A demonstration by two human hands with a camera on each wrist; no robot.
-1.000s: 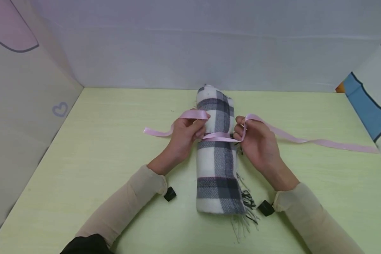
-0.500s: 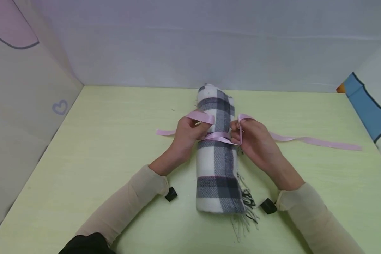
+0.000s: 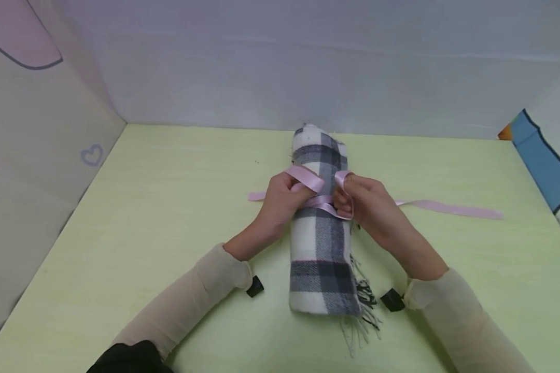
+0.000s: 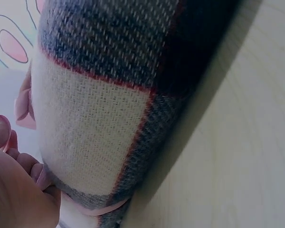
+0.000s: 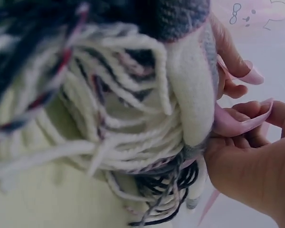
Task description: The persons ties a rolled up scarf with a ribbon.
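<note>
A rolled plaid scarf [image 3: 315, 238] in grey and white lies lengthwise on the table, its fringe [image 5: 133, 104] spilling out on the right side. Round its middle runs a pink ribbon [image 3: 324, 202], crossed on top. My left hand [image 3: 282, 202] pinches a folded loop of the ribbon between thumb and fingers above the roll's left side. On the right side, my right hand [image 3: 371, 202] pinches the other part of the ribbon, which bends over its fingertips. One tail sticks out left behind the left hand; the longer tail trails right across the table.
The pale yellow-green table [image 3: 168, 217] extends around the roll. A white back wall [image 3: 308, 67] and printed side panels [image 3: 32, 155] enclose it. Small black blocks [image 3: 392, 299] hang at both sleeve cuffs.
Both hands have come closer together over the scarf. The ribbon's loops have drawn nearer each other, and both tails have been pulled inward.
</note>
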